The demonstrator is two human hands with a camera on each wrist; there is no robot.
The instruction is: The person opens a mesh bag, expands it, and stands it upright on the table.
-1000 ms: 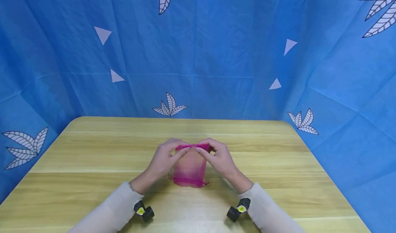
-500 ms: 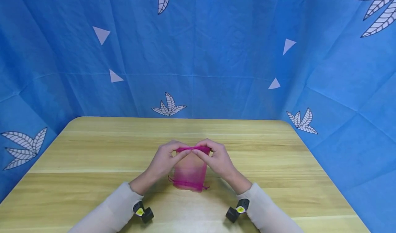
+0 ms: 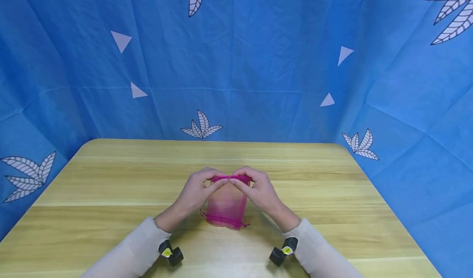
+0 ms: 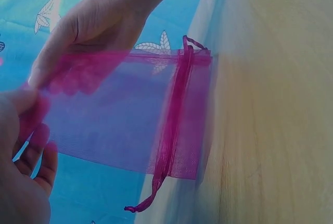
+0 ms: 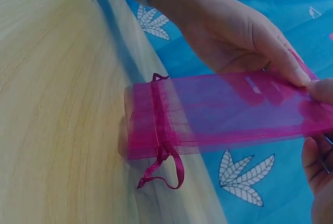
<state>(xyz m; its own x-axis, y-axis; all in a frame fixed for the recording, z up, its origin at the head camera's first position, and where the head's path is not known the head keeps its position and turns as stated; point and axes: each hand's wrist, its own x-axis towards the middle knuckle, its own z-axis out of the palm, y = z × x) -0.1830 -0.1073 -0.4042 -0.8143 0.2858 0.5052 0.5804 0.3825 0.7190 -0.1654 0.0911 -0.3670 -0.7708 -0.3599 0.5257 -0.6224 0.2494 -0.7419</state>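
Note:
A sheer magenta organza drawstring bag (image 3: pixel 226 204) hangs between both hands over the table. My left hand (image 3: pixel 197 189) pinches its upper edge between thumb and fingers. From the other side, my right hand (image 3: pixel 260 189) pinches the same edge, the two thumb tips meeting at the middle. In the left wrist view the drawstring band (image 4: pixel 177 109) lies at the lower end, close to the tabletop, with ribbon loops sticking out at both sides. Through the see-through mesh of the bag (image 5: pixel 229 109) in the right wrist view, several fingers show behind it.
The wood-grain table (image 3: pixel 129 179) has rounded far corners. A blue cloth backdrop (image 3: pixel 258 64) with white leaves and triangles stands behind it and along both sides. Small black cameras (image 3: pixel 175 256) are strapped at the wrists over pale sleeves.
The hands have come slightly closer together, bringing the thumb tips to meet. The bag's top edge has sunk a little, and its lower end has shifted slightly toward the near side.

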